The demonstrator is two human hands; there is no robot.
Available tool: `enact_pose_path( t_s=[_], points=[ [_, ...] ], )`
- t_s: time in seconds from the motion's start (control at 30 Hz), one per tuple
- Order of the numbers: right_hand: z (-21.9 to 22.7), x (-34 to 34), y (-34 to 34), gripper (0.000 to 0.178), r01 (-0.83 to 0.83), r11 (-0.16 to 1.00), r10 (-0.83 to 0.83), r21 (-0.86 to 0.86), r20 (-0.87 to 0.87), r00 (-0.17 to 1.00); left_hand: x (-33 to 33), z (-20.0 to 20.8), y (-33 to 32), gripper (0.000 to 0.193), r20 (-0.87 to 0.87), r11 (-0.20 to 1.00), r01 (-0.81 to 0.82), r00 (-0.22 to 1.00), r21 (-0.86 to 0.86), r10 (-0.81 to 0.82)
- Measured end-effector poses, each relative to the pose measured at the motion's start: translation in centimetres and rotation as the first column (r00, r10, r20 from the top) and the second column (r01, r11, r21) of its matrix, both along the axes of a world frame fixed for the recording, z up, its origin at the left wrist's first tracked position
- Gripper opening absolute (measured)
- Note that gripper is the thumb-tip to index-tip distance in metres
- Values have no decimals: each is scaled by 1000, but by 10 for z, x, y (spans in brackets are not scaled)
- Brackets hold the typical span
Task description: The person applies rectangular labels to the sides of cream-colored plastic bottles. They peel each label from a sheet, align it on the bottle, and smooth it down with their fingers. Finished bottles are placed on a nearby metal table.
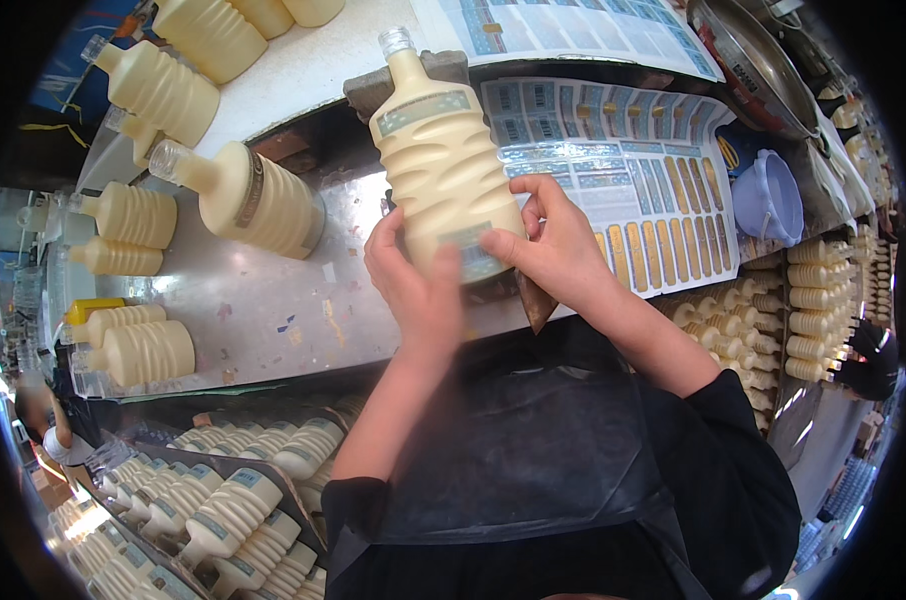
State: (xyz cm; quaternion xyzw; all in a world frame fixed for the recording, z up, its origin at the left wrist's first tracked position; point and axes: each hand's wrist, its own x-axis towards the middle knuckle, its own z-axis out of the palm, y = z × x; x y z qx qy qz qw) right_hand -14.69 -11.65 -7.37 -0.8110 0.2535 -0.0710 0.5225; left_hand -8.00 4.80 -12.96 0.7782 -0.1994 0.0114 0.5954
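Probably stiff, slick and breakable, the cream bottle (441, 165) suits a hold round its ridged sides, the left hand (420, 282) and right hand (561, 248) half-open against its near end.

A label sheet (649, 178) lies right of the held bottle (445, 165), a bucket (770, 200) farther right.

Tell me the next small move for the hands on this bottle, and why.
Probably smooth the lower label flat with the left thumb: the left hand, its thumb blurred, lies partly over that label, while the right hand has its fingers along the right side of the cream bottle and seems able to steady it.
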Motion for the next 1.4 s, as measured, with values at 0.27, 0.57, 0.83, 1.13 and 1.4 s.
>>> enact_pose_path(
  t_s=[0.27, 0.57, 0.83, 1.13, 1.4],
  points=[
    [2, 0, -2, 78, -16, 998, 17, 54, -17, 1000, 3, -5, 4, 65, -42, 997, 39, 998, -71, -42],
    [-5, 0, 1, 67, -4, 1000, 4, 14, 31, 1000, 3, -4, 3, 65, -49, 996, 50, 997, -73, -54],
    [-1, -1, -5, 73, -37, 990, 36, 139, 12, 999, 6, -4, 5, 68, -166, 979, 66, 981, -190, -99],
    [6, -2, 1, 80, -61, 997, 60, -50, -28, 998, 3, 1, 2, 70, -208, 980, 54, 973, -194, -95],
    [-3, -2, -4, 74, -71, 997, 71, -2, 1, 997, 5, 0, 6, 65, -233, 952, 94, 958, -291, -166]
  ],
)
